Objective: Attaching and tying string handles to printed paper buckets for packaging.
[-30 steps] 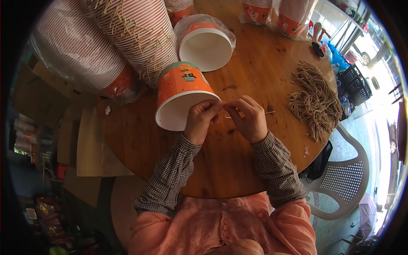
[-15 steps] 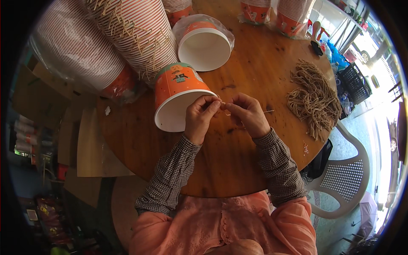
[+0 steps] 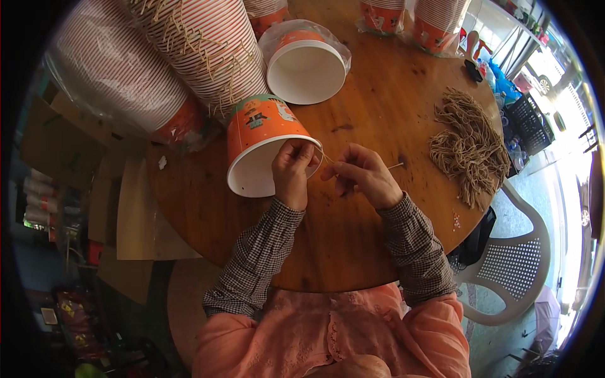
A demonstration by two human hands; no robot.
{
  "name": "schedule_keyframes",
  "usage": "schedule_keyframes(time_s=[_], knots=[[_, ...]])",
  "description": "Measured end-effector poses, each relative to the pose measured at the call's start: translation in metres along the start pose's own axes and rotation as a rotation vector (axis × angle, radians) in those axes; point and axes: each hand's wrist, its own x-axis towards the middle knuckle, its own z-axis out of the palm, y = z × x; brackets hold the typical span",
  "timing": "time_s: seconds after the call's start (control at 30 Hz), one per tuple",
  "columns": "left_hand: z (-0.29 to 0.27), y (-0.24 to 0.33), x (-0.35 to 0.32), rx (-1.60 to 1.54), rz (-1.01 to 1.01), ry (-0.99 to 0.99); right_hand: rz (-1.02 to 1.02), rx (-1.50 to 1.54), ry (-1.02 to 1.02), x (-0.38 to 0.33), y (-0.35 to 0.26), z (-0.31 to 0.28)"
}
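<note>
An orange printed paper bucket (image 3: 255, 135) lies on its side, its white mouth facing me. At the right edge of that mouth my left hand (image 3: 291, 177) is closed, fingertips pinched near the rim on a thin tan cord (image 3: 324, 153). The cord spans the small gap to my right hand (image 3: 367, 175), whose thumb and forefinger are pinched on it. Past the right hand's knuckles sticks out a thin, pale-tipped end (image 3: 396, 166). Exactly how the cord meets the rim is hidden by my left fingers.
Tall nested bucket stacks (image 3: 208, 57) stand at the left, one with cords hanging along it. A white-mouthed bucket (image 3: 307, 72) in plastic lies behind. A heap of tan cords (image 3: 469, 148) is on the round wooden table (image 3: 340, 252). A plastic chair (image 3: 510, 271) stands right.
My hands have moved apart, with cord now showing between them. The left hand has shifted down inside the bucket's rim, and the bucket has rolled slightly, showing more of its print.
</note>
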Motion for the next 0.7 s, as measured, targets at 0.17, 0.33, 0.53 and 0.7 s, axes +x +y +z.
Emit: schedule_keyframes(time_s=[0.17,0.33,0.53,0.7], knots=[[0.0,-0.002,0.004,0.021,-0.095,0.034,-0.044,0.065,0.096,0.004,0.007,-0.012],[-0.001,-0.001,0.005,0.468,0.386,0.044,-0.083,0.168,0.175,0.003,0.0,-0.024],[0.021,0.012,-0.014,0.62,0.705,-0.172,-0.205,-0.061,0.162,0.0,0.0,-0.017],[0.009,0.001,-0.005,0.685,0.762,-0.242,-0.278,-0.27,0.129,-0.008,-0.008,0.003]])
